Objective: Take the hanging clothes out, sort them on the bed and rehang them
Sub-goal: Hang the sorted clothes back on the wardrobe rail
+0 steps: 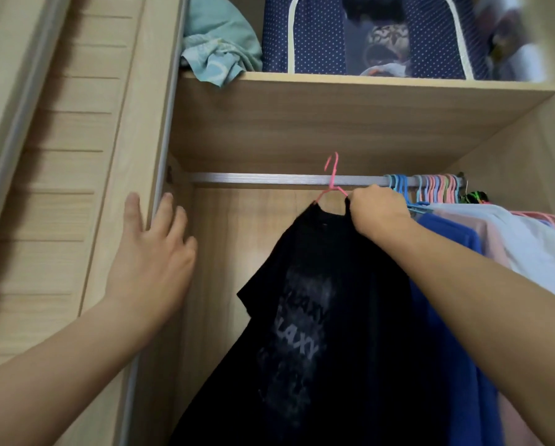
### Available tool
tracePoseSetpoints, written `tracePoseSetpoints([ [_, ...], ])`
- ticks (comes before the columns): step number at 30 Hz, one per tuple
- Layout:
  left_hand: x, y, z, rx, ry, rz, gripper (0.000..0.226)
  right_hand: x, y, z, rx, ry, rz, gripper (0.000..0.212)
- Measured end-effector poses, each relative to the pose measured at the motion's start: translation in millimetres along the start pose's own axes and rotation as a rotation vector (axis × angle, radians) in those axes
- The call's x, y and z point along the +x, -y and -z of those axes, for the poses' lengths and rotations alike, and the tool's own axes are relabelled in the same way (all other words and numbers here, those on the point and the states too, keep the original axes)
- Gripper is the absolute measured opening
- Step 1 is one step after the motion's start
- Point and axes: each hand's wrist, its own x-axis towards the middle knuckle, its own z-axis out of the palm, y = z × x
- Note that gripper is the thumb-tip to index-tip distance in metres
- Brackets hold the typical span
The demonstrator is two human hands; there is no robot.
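black shirt (318, 300) gripped by right hand (377, 214), bare rail (253, 179) leftward

The right hand (377, 210) grips the collar of a black T-shirt (327, 317) on a pink hanger (331, 181), whose hook stands in front of the metal rail (253, 179). The left hand (154, 252) lies flat with straight fingers on the wardrobe door edge (147, 123). Blue and pale clothes (495, 252) hang crowded at the right. A dotted storage bag (366, 37) sits on the shelf (334, 117) above.

"LAXY" on black T-shirt (318, 317)
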Motion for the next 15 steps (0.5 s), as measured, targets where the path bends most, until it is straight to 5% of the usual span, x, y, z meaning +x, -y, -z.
tracePoseSetpoints([
  [4,-3,-3,5,0.032,0.073,-0.017,0.036,3,-5,-20,-0.028,0.131,-0.049,0.026],
  [15,-7,-15,11,0.028,0.135,0.043,0.028,3,-62,-32,-0.221,0.109,-0.214,0.015],
])
